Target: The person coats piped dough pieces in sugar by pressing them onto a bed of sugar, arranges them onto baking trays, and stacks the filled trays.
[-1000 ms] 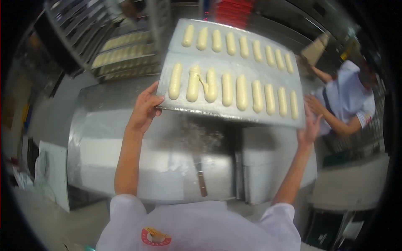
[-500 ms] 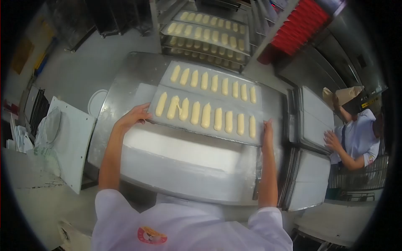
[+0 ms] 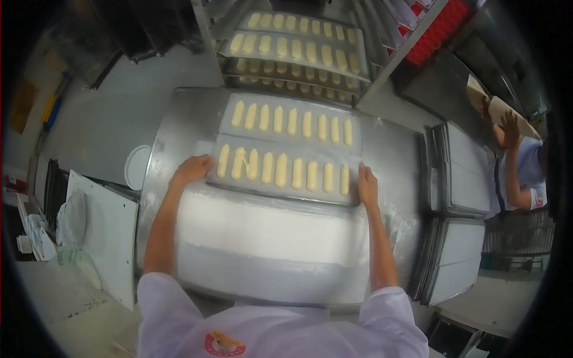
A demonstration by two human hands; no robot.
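Observation:
A baking tray (image 3: 271, 192) lined with paper lies across the far half of the metal table. Two rows of pale piped dough strips (image 3: 267, 167) rest on it, with a thin smear joining two of them at the left of the near row. My left hand (image 3: 194, 169) is closed on the tray's near left corner. On the near right corner, my right hand (image 3: 367, 184) grips the edge, fingers partly hidden. White paper sheets (image 3: 262, 230) lie between the tray and my body.
Beyond the metal table (image 3: 170, 134) stands a rack (image 3: 218, 56) holding trays of similar dough strips (image 3: 295, 49). Stacked flat trays (image 3: 459, 170) stand at the right. Behind them a co-worker's hands (image 3: 509, 128) hold brown card or paper (image 3: 518, 122). A white board (image 3: 104, 232) leans at the left.
The tray has shifted slightly left in view and turned a little straighter, both my hands still on it. The co-worker's lower hand has risen to the brown card or paper.

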